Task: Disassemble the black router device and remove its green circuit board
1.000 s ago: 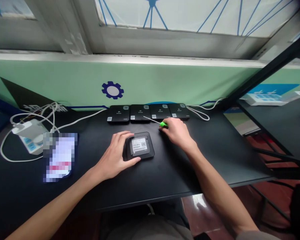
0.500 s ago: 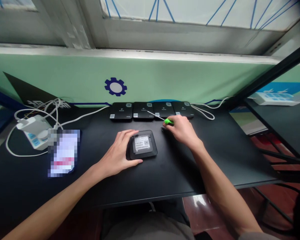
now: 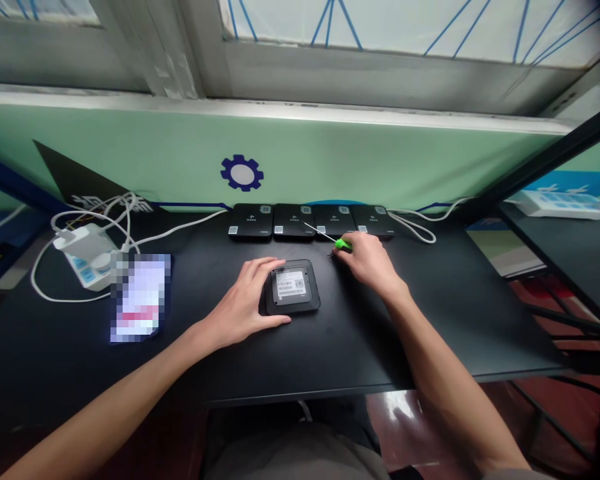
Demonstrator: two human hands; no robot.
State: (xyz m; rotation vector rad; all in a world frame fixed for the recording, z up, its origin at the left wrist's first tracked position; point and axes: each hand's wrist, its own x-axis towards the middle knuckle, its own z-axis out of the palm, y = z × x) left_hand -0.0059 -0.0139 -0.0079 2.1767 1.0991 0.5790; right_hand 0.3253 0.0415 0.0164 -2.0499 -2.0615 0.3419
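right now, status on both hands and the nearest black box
Left hand around near black box, label up. Right hand holding green-handled screwdriver, clear of it. Label unobstructed.

Narrow gap btwn blk box [image 3: 293, 287] & R hand [image 3: 370, 262]; row of 4 boxes [image 3: 325, 222] blocks rear, power strip [image 3: 87, 273] far L.

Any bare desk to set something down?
Bare patches on the black desk: right of the right forearm; front strip between the labelled box and the desk's front edge; gap between the left hand and the pixelated item. Crowded: back middle, with four black boxes; left, with power strip and white cables; around the right hand, with the screwdriver.
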